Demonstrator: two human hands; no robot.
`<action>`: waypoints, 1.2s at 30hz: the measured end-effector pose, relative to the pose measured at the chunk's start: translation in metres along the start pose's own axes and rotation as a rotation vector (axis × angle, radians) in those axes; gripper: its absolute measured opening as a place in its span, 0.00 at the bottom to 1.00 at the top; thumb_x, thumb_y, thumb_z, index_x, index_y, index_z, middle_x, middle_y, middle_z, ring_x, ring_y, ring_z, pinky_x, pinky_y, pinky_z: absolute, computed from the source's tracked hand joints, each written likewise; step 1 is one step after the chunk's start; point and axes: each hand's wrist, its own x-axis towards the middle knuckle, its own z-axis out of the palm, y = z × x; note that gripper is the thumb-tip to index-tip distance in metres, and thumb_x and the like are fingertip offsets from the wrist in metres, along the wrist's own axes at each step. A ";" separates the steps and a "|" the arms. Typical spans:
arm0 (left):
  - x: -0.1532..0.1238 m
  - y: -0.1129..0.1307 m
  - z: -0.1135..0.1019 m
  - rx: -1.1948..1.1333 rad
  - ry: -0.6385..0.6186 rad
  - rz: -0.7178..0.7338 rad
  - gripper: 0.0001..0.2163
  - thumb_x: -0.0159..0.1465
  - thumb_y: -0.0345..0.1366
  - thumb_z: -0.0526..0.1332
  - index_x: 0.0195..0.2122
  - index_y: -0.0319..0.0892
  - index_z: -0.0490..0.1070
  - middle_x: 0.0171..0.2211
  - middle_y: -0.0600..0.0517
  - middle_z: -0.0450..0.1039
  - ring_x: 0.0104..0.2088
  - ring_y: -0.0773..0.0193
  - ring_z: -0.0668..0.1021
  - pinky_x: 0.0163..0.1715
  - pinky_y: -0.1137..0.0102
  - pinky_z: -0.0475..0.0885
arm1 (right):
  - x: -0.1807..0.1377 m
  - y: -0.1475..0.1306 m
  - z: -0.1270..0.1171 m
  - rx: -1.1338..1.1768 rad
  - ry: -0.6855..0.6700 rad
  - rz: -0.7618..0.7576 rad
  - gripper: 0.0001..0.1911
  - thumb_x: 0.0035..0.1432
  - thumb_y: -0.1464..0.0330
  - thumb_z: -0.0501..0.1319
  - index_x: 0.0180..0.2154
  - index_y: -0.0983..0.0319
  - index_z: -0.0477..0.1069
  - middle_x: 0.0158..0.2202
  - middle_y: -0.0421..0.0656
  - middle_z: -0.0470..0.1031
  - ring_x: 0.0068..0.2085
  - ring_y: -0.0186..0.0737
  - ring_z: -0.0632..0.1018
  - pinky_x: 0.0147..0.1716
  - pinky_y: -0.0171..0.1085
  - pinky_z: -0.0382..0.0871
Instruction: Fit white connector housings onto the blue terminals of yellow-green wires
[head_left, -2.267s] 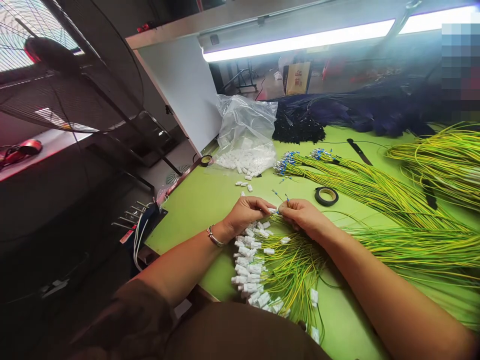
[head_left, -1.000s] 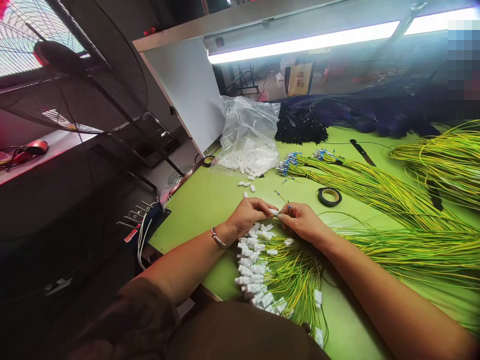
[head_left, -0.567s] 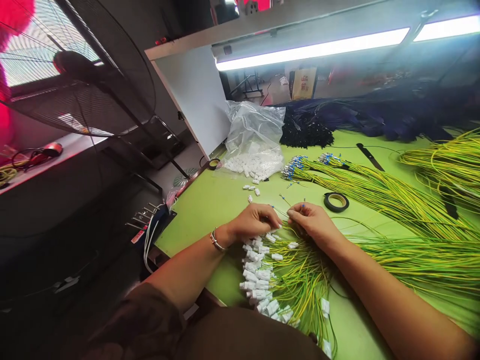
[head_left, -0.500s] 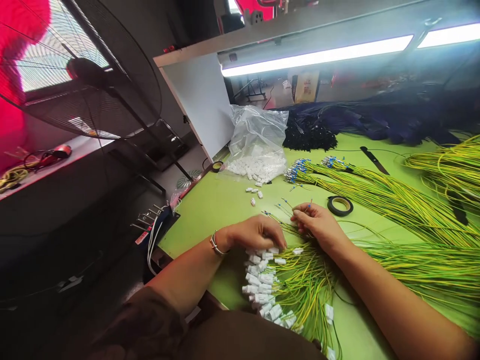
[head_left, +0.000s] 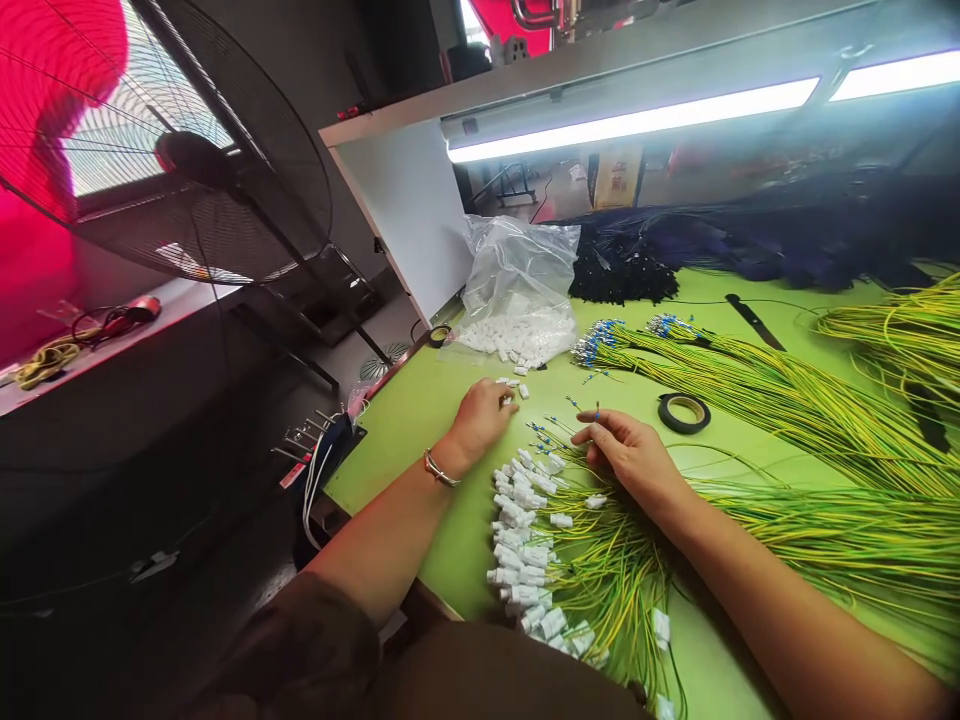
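Note:
My left hand is at the loose white connector housings in front of the plastic bag, fingertips pinched on one white connector housing, which they partly cover. Other loose housings lie just beyond it. Between the thumb and fingers of my right hand is a green-yellow wire, its blue-sleeved terminal sticking up. Several more terminal-tipped wires lie beside that hand. Nearer me, wires fitted with white connector housings lie in a row, their green-yellow strands running right.
A clear plastic bag of white housings stands at the back. Black tape lies right of my right hand. Bundled wires with blue terminals, black parts and a dark strip lie behind. A fan stands left.
My left hand has moved from the row of fitted connectors forward and left to the loose housings. My right hand stays near the same spot with its wire.

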 end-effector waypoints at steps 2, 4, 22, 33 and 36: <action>-0.001 0.001 -0.002 -0.063 0.000 0.013 0.06 0.55 0.31 0.63 0.33 0.41 0.78 0.31 0.48 0.73 0.32 0.61 0.73 0.37 0.66 0.67 | 0.000 0.000 0.000 -0.025 -0.003 0.011 0.21 0.52 0.56 0.58 0.42 0.64 0.67 0.28 0.42 0.76 0.19 0.29 0.65 0.17 0.31 0.60; -0.003 0.006 -0.004 -0.222 0.025 0.029 0.05 0.55 0.30 0.63 0.31 0.42 0.78 0.31 0.49 0.74 0.34 0.61 0.74 0.39 0.67 0.68 | 0.001 0.000 0.000 -0.068 -0.006 0.009 0.19 0.52 0.56 0.57 0.40 0.64 0.67 0.22 0.39 0.73 0.16 0.28 0.60 0.15 0.30 0.53; -0.028 0.040 0.000 -1.420 -0.501 -0.545 0.15 0.44 0.31 0.74 0.34 0.35 0.78 0.29 0.48 0.78 0.29 0.69 0.79 0.37 0.73 0.73 | 0.002 -0.010 0.001 -0.270 -0.110 0.024 0.15 0.46 0.58 0.59 0.19 0.64 0.70 0.15 0.35 0.59 0.20 0.29 0.57 0.19 0.32 0.50; -0.032 0.046 0.003 -1.245 -0.440 -0.265 0.12 0.44 0.33 0.74 0.29 0.35 0.79 0.27 0.49 0.78 0.28 0.69 0.77 0.34 0.74 0.72 | 0.003 -0.014 -0.003 -0.280 -0.275 0.135 0.13 0.46 0.61 0.58 0.19 0.64 0.69 0.12 0.33 0.54 0.17 0.27 0.54 0.16 0.31 0.45; -0.033 0.049 0.003 -1.205 -0.436 -0.237 0.12 0.44 0.33 0.74 0.29 0.35 0.79 0.26 0.49 0.78 0.27 0.69 0.77 0.33 0.74 0.71 | 0.002 -0.015 -0.006 -0.218 -0.331 0.127 0.14 0.48 0.59 0.59 0.20 0.63 0.67 0.13 0.32 0.55 0.16 0.26 0.54 0.15 0.30 0.45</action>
